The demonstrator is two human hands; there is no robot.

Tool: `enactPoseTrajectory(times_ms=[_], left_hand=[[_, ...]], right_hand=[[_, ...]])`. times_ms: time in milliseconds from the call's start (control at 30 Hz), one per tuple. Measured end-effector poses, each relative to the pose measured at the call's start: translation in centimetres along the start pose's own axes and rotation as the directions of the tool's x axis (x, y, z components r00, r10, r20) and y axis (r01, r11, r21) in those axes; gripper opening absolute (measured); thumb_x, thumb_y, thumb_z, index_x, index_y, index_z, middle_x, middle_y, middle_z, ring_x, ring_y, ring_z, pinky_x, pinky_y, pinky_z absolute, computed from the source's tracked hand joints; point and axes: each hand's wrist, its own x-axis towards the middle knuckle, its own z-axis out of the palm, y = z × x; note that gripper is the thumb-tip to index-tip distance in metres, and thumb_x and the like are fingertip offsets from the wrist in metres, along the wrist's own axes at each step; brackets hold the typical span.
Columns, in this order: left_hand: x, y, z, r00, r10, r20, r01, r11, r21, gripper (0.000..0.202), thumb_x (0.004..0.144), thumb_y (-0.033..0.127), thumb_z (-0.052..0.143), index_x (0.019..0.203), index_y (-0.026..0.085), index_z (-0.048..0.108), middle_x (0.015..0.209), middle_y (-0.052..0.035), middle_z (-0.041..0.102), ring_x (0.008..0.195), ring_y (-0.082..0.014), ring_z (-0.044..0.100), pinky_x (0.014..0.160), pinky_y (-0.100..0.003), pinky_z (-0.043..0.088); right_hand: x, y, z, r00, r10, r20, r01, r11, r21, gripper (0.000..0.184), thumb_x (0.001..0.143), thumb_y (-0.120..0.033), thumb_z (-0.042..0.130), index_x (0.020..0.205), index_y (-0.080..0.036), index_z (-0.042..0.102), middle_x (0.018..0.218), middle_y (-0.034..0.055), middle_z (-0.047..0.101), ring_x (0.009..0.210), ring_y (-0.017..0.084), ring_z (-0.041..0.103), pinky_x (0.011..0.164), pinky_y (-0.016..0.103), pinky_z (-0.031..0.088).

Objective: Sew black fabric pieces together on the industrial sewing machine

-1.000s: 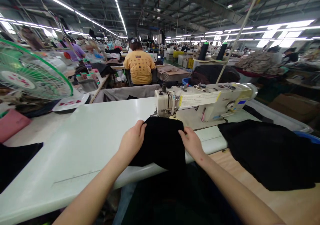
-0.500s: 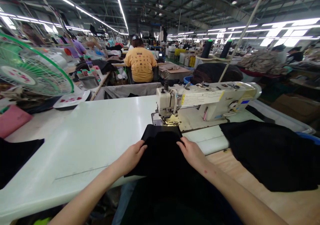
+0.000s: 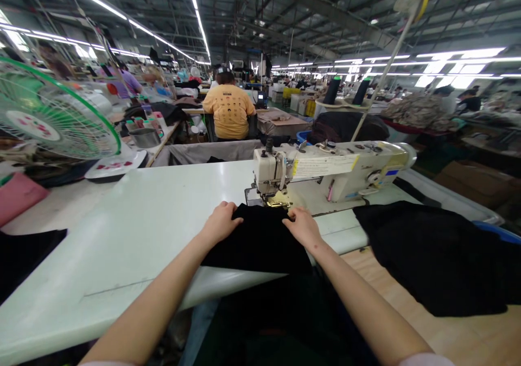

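A piece of black fabric [image 3: 260,241] lies flat on the pale table in front of the sewing machine [image 3: 271,176]. Its far edge reaches the machine's needle area, where a lamp glows yellow. My left hand [image 3: 223,222] grips the fabric's far left corner between thumb and fingers. At the far right corner, my right hand [image 3: 302,226] pinches the same cloth, close to the presser foot. The fabric's near edge lies along the table's front edge. Exactly how the cloth sits under the foot is too small to tell.
More black fabric [image 3: 431,252] lies on the wooden surface at right, and another black piece [image 3: 28,255] at far left. A green-rimmed fan [image 3: 52,111] stands left. Thread cones [image 3: 332,90] rise behind the machine. A person in a yellow shirt [image 3: 229,108] sits ahead.
Both hands have moved forward toward the machine with the black fabric. The cloth now lies flatter on the table, and its near edge shows.
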Motion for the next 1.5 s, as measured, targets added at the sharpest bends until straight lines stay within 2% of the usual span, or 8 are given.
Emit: enactPoseTrajectory(times_ms=[167, 300, 433, 533, 667, 867, 1100, 1500], left_hand=[[-0.5, 0.0, 0.7, 1.0, -0.022, -0.022, 0.018, 0.982, -0.19, 0.017, 0.069, 0.015, 0.059, 0.07, 0.023, 0.045, 0.075, -0.0037, 0.061, 0.082, -0.0246, 0.062, 0.078, -0.035, 0.046], [-3.6, 0.4, -0.6, 0.998, -0.043, -0.037, 0.023, 0.903, -0.428, 0.01, 0.079, 0.027, 0.055, 0.083, 0.023, 0.046, 0.077, 0.0003, 0.064, 0.072, -0.0187, 0.063, 0.068, -0.03, 0.048], [-6.7, 1.4, -2.5, 1.0, -0.021, 0.013, 0.021, 0.434, -0.901, 0.027, 0.067, 0.025, 0.075, 0.083, 0.02, 0.054, 0.096, -0.0016, 0.07, 0.085, -0.0166, 0.065, 0.077, -0.026, 0.049], [-7.9, 2.2, -3.2, 0.998, -0.064, 0.001, 0.016, 0.235, -0.972, 0.026, 0.066, 0.024, 0.081, 0.086, 0.018, 0.065, 0.094, -0.0028, 0.071, 0.086, -0.0154, 0.064, 0.08, -0.024, 0.047], [-8.7, 2.8, -3.4, 0.98, -0.175, -0.098, -0.054, 0.244, -0.968, 0.023, 0.072, 0.034, 0.08, 0.085, 0.018, 0.071, 0.086, -0.0031, 0.071, 0.077, -0.014, 0.061, 0.073, -0.024, 0.046], [-9.0, 3.5, -3.7, 0.941, -0.23, -0.246, -0.149, 0.372, -0.916, 0.019, 0.07, 0.034, 0.081, 0.071, 0.017, 0.073, 0.08, -0.0025, 0.071, 0.08, -0.0156, 0.061, 0.076, -0.024, 0.048], [-8.8, 3.8, -3.9, 0.942, -0.295, -0.16, -0.081, 0.263, -0.961, 0.026, 0.061, 0.032, 0.085, 0.08, 0.017, 0.075, 0.08, -0.0037, 0.073, 0.075, -0.0159, 0.064, 0.072, -0.026, 0.049], [-8.8, 4.0, -4.1, 0.973, -0.228, -0.029, 0.012, 0.177, -0.984, 0.03, 0.057, 0.029, 0.088, 0.081, 0.016, 0.078, 0.082, -0.0062, 0.076, 0.077, -0.0156, 0.065, 0.077, -0.026, 0.048]], right_hand=[[-0.7, -0.4, -0.3, 1.0, 0.002, -0.016, 0.001, 0.981, 0.193, 0.007, 0.072, -0.022, 0.061, 0.069, -0.023, 0.055, 0.07, -0.0004, 0.062, 0.07, 0.019, 0.059, 0.073, 0.033, 0.047], [-2.8, -1.0, -2.7, 1.0, -0.015, 0.008, 0.009, 0.885, 0.466, 0.021, 0.078, -0.036, 0.062, 0.091, -0.02, 0.063, 0.091, 0.0055, 0.072, 0.083, 0.021, 0.068, 0.078, 0.033, 0.052], [-4.8, -1.1, -5.0, 0.993, 0.08, 0.09, -0.12, 0.598, 0.792, 0.04, 0.075, -0.05, 0.075, 0.099, -0.019, 0.069, 0.099, 0.0063, 0.074, 0.094, 0.023, 0.068, 0.085, 0.032, 0.052], [-5.4, -0.7, -5.5, 0.98, 0.196, 0.033, -0.146, 0.598, 0.788, 0.045, 0.075, -0.055, 0.075, 0.102, -0.019, 0.071, 0.089, 0.004, 0.074, 0.085, 0.022, 0.068, 0.076, 0.028, 0.054], [-5.5, 0.0, -5.5, 0.961, 0.276, -0.025, -0.153, 0.604, 0.782, 0.046, 0.07, -0.054, 0.079, 0.099, -0.019, 0.076, 0.085, 0.0037, 0.075, 0.085, 0.024, 0.069, 0.072, 0.028, 0.056], [-5.0, -0.8, -6.5, 0.914, 0.406, -0.006, -0.177, 0.412, 0.894, 0.044, 0.05, -0.045, 0.091, 0.085, -0.019, 0.08, 0.091, 0.0064, 0.078, 0.093, 0.026, 0.072, 0.075, 0.028, 0.06], [-4.9, -1.9, -7.1, 0.891, 0.453, 0.024, -0.194, 0.332, 0.923, 0.041, 0.04, -0.034, 0.095, 0.076, -0.02, 0.08, 0.092, 0.0054, 0.079, 0.093, 0.025, 0.073, 0.075, 0.024, 0.061], [-4.5, -1.1, -7.4, 0.904, 0.425, 0.044, -0.188, 0.302, 0.935, 0.041, 0.045, -0.033, 0.095, 0.079, -0.019, 0.079, 0.089, 0.0051, 0.079, 0.085, 0.02, 0.073, 0.075, 0.022, 0.06]])
